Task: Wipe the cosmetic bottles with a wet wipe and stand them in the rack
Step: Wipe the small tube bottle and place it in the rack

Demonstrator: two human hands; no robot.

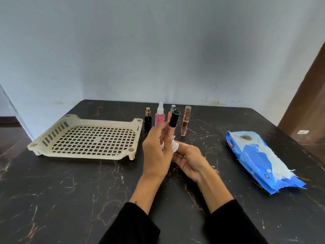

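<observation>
Dark marble-patterned tabletop (pixel 70 191) ran up to a pale blue wall (pixel 158 50). Fingers (pixel 159 131) of the left hand (pixel 155 154) were curled around a slim tube with a black cap (pixel 174 118), holding it tilted above the tabletop with the cap uppermost. Beneath the tube's lower end sat a crumpled white wet wipe (pixel 175 146), caught between the two hands. The right hand (pixel 189 159) lay palm-up just beside the left, its fingers bent toward the wipe; whether they pinched it could not be told.

Just behind the hands four bottles stood upright in a row: a black bottle with a gold cap (pixel 147 123), a pink spray bottle (pixel 159 117), a peach bottle with a silver cap (pixel 172 110) partly hidden by the held tube, and a lip gloss tube (pixel 186 121). Left of them lay a cream plastic rack (pixel 88 138) with a grid floor, nothing standing in it. Well to the right lay a blue wipe pack (pixel 260 159), a sheet hanging out of its opening. Black sleeves (pixel 133 224) covered both forearms.
</observation>
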